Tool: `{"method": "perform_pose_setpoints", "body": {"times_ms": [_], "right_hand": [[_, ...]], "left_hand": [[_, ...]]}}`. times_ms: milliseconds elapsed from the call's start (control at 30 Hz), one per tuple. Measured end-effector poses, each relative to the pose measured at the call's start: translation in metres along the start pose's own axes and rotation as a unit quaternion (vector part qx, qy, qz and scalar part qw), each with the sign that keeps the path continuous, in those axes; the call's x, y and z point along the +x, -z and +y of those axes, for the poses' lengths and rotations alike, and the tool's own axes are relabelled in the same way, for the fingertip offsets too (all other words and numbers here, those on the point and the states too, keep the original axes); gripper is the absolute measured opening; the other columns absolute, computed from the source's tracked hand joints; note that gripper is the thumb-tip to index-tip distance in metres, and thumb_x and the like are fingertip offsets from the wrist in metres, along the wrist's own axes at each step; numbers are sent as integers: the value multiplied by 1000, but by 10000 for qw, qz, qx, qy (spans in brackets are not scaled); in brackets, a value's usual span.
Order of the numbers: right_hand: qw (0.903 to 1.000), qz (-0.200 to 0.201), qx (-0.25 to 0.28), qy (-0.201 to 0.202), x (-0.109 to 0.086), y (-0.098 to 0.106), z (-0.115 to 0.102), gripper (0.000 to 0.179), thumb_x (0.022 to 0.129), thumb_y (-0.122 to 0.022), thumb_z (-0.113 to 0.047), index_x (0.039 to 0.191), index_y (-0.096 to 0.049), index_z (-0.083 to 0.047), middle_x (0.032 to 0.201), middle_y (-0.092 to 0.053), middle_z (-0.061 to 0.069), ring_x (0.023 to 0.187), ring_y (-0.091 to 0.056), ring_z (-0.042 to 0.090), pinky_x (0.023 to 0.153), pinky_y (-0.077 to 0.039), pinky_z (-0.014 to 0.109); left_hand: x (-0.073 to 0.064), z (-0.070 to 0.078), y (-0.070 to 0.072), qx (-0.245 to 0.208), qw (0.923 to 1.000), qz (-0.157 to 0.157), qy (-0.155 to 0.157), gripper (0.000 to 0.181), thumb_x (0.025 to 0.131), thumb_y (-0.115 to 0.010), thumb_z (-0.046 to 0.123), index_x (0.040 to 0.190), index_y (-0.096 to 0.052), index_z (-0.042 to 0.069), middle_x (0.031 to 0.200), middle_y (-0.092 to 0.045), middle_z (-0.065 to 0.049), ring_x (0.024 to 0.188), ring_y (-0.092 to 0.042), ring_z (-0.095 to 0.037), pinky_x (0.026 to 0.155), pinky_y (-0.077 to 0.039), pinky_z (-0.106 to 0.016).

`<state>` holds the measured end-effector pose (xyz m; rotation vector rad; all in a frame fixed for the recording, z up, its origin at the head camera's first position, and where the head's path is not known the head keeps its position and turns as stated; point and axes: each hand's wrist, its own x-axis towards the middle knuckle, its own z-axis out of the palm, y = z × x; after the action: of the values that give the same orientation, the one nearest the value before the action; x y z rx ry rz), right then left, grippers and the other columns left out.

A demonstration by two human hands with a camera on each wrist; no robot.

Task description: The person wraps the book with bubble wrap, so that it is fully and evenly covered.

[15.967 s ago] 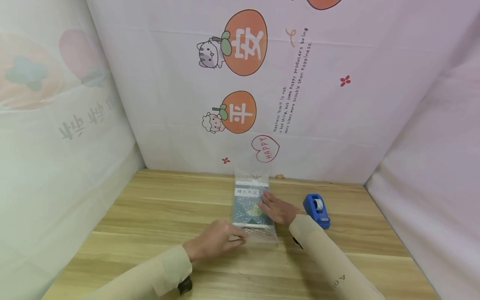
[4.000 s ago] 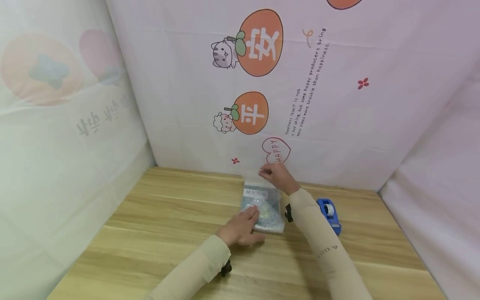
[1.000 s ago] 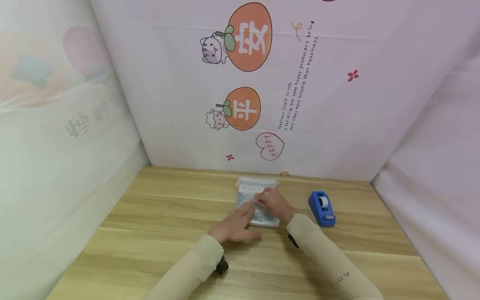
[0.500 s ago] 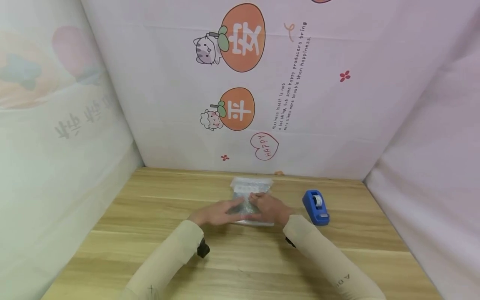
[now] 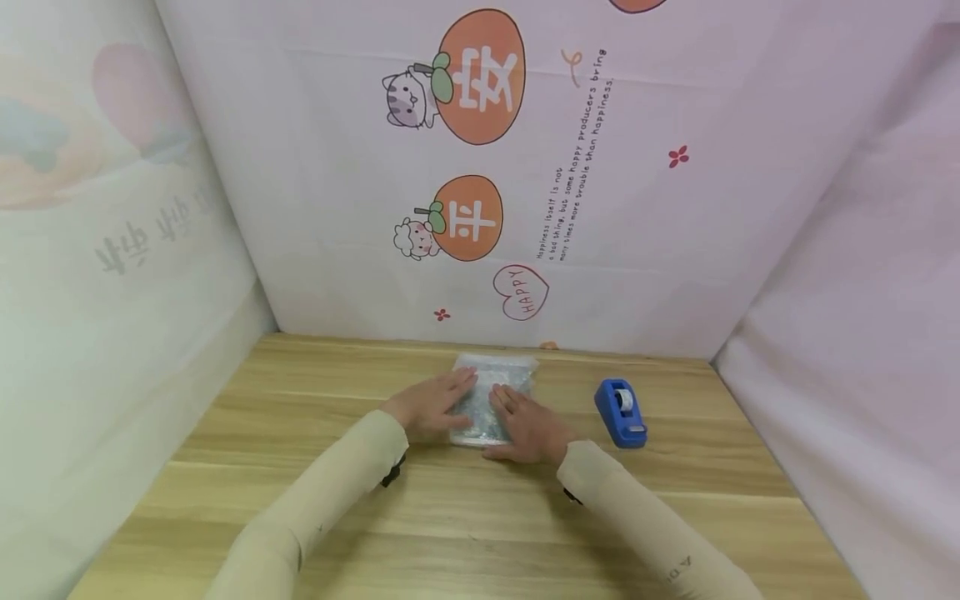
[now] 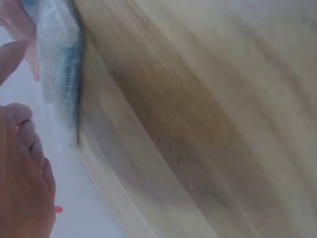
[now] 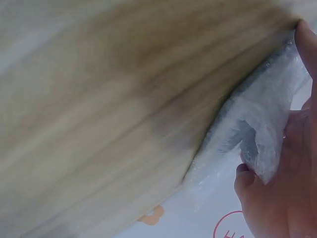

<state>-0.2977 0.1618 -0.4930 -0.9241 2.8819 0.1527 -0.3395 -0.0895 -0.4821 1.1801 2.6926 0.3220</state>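
Note:
A book wrapped in bubble wrap (image 5: 491, 408) lies flat on the wooden table, its bluish cover dim through the plastic. On its left side rests my left hand (image 5: 431, 404), fingers stretched over the edge. My right hand (image 5: 532, 425) lies on the right part, fingers extended and thumb at the near edge. The left wrist view shows the wrapped book's side (image 6: 64, 74) with my left hand (image 6: 25, 168) beside it. Loose, puffed wrap (image 7: 257, 119) shows in the right wrist view, close to my right hand (image 7: 282, 188).
A blue tape dispenser (image 5: 621, 414) with a roll in it stands to the right of the book. Behind the table (image 5: 450, 533) hangs a printed white cloth (image 5: 615, 208), with more cloth on both sides.
Sixteen seconds ago wrap stuck out beyond the book's ends; now it is folded in. My right hand's fingers, bunched over the middle a second ago, have spread; my left hand has moved left.

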Motion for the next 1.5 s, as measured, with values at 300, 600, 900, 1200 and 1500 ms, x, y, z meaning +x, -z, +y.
{"method": "perform_pose_setpoints", "body": {"times_ms": [300,600,900,1200,1500], "right_hand": [[9998,123,-45,162,0,-4,3,100,104,-44,-71,166,-21,4,175,-22,23,164,-21,37,133,-27,49],[9995,-74,-178,247,0,-3,5,98,104,-45,-69,167,-19,2,176,-19,20,165,-19,34,134,-26,47],[9984,-38,-60,564,-4,2,12,96,104,-51,-64,167,-20,1,176,-19,20,165,-20,35,133,-27,48],[9957,100,-100,917,-2,2,23,94,103,-57,-60,166,-24,1,175,-24,21,163,-25,37,131,-32,49],[9965,-75,-65,830,0,6,29,94,100,-64,-59,167,-28,-3,175,-27,17,163,-26,34,131,-32,50]], "left_hand": [[30,-8,-2,308,9972,86,-672,84,107,-53,49,167,-22,0,178,-15,-17,166,-17,-35,135,-20,-51],[39,-15,-15,520,9971,-129,-539,88,105,-48,59,170,-16,7,180,-9,-11,167,-13,-29,136,-20,-48],[38,-12,-30,583,9980,-20,-229,89,106,-43,62,170,-12,9,180,-7,-9,167,-10,-27,136,-19,-46],[27,12,-23,626,9980,67,41,84,109,-44,54,167,-21,-2,177,-16,-18,166,-18,-35,134,-24,-48],[35,13,-33,714,9970,3,290,87,109,-38,61,169,-16,3,179,-11,-14,167,-13,-29,136,-20,-44]]}}
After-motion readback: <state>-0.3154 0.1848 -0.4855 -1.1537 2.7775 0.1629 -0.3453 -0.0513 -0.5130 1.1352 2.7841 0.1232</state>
